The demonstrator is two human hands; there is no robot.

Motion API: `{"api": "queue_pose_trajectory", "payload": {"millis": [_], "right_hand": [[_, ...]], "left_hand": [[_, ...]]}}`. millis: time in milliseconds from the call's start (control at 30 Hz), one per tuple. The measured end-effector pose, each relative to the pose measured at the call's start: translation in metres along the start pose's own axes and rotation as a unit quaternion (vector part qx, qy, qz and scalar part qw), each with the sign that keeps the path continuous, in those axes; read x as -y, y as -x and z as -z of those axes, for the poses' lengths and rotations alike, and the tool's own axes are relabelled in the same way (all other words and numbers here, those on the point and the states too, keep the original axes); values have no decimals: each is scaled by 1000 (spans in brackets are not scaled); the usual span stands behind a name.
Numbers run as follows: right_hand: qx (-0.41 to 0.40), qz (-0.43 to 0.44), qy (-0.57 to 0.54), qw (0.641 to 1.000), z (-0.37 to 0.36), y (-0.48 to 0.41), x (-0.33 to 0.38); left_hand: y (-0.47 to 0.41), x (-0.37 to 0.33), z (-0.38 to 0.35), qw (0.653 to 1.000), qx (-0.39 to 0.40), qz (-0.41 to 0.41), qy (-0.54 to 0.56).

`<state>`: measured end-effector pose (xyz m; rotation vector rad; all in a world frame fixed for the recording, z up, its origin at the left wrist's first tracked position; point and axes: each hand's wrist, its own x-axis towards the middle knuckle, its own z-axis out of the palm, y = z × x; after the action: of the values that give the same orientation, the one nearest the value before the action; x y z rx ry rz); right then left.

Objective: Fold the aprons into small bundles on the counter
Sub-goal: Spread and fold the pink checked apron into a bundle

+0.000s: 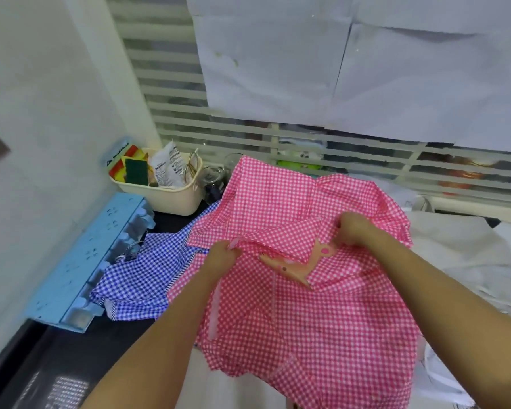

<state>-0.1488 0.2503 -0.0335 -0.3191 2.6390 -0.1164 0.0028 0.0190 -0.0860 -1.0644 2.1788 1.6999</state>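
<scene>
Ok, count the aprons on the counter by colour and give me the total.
pink apron: 1
blue apron: 1
Total: 2

Far left: cream plastic basket holding a green scouring sponge and a white printed packet. Clear glass jar just right of it. Light blue plastic rack lies along the left wall. White paper sheets cover the far slatted window. Crumpled white sheet at right.
</scene>
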Motion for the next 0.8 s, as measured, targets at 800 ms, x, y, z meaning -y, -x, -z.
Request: {"api": "queue_pose_trajectory", "payload": {"millis": [800], "right_hand": [[164, 104, 219, 956, 130, -80, 15]], "left_hand": [[-84, 24, 57, 966, -240, 44, -90]]}}
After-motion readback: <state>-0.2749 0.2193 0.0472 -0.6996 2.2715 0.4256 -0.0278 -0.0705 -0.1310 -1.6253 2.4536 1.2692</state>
